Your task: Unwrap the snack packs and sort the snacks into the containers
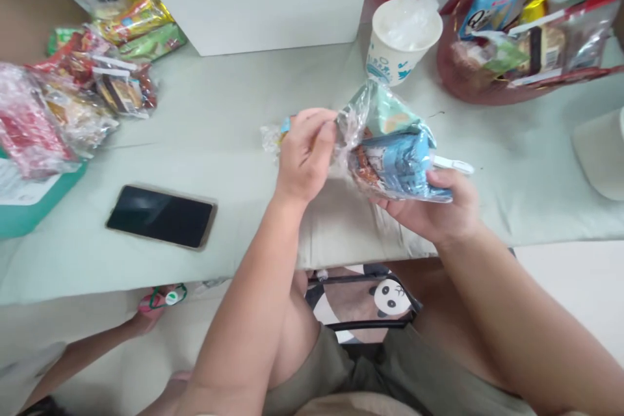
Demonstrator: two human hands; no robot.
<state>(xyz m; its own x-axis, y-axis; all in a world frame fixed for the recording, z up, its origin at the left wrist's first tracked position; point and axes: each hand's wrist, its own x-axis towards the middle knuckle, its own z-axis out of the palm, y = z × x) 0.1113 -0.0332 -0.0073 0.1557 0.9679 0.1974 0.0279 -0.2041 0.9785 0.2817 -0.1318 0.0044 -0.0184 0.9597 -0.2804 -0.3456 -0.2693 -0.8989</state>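
A clear plastic bag (390,156) of packaged snacks is held between both hands above the table's front edge. A blue packet, a brown packet and a pale green one show through it. My left hand (309,149) is closed, pinching the gathered, crumpled neck of the bag. My right hand (448,205) grips the bag's other end, with the thumb on top and the fingers underneath. Just behind the bag lies a white plastic stick (455,164), partly hidden. Another small wrapped snack (272,138) is mostly covered by my left hand.
A paper cup (402,55) with crumpled clear plastic stands beyond the bag. Wrapped snacks fill a red bowl (453,81) at right and lie piled at left (121,88). A phone (160,216) rests on the table. A white box (263,0) stands behind; another person's foot (151,309) shows below.
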